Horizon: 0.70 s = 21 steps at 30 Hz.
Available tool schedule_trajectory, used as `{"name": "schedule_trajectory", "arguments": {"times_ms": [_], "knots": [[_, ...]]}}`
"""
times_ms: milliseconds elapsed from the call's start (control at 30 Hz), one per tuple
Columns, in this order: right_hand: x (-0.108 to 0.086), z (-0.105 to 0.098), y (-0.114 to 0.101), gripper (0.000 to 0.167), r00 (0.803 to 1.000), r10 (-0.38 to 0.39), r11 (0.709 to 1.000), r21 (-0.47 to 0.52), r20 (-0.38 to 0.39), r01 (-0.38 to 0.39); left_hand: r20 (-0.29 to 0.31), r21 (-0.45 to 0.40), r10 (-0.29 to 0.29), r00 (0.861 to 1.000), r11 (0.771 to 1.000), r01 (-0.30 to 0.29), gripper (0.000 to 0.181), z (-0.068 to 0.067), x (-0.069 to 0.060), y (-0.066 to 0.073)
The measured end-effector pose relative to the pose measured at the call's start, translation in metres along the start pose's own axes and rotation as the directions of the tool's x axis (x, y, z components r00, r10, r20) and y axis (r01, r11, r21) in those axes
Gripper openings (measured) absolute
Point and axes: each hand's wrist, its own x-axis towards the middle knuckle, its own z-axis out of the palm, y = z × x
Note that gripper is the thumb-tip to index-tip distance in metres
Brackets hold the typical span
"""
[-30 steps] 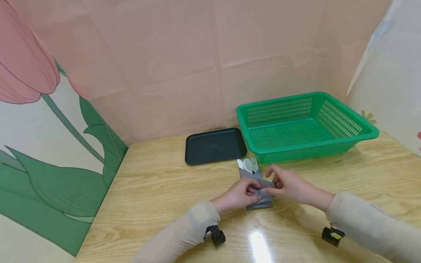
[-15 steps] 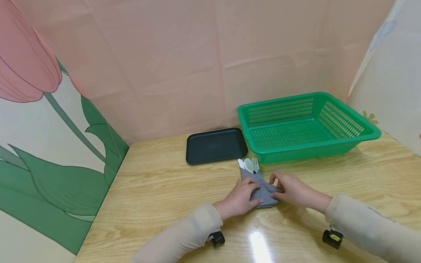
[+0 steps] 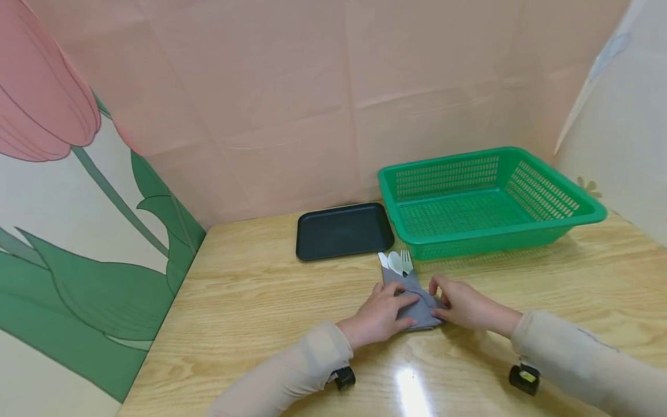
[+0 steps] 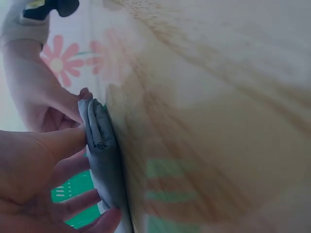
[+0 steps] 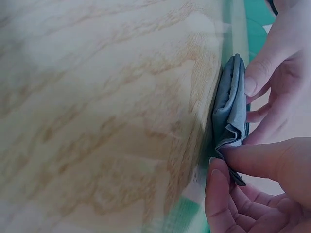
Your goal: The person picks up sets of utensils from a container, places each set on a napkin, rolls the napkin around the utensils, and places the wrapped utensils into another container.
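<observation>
A grey cloth napkin (image 3: 415, 315) lies folded around cutlery on the table. Out of its far end stick the white tips of a knife (image 3: 383, 260), a spoon (image 3: 394, 263) and a fork (image 3: 406, 262); their handles are hidden inside. My left hand (image 3: 377, 313) rests on the napkin's left side, thumb and fingers spread and pressing on the cloth. On the other side, my right hand (image 3: 464, 302) pinches the napkin's loose right edge between thumb and forefinger. The right wrist view shows that pinched corner of the folded layers (image 5: 231, 116) up close.
Behind the napkin stands a green perforated basket (image 3: 495, 233) at the back right. A flat black tray (image 3: 344, 231) lies to its left, near the pink wall covering. The wooden table (image 3: 250, 313) stretches to the left and front.
My right hand has drawn the napkin's loose edge outward to the right and slightly down. My left fingers have spread from a curled pose to press on the cloth.
</observation>
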Motion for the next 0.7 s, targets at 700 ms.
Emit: {"name": "schedule_trajectory", "arguments": {"times_ms": [700], "knots": [[0.008, 0.004, -0.020, 0.018, 0.999, -0.018, 0.999, 0.037, -0.027, 0.019, 0.025, -0.044, -0.057, 0.998, 0.997, 0.058, 0.051, 0.001, 0.007, -0.004]]}}
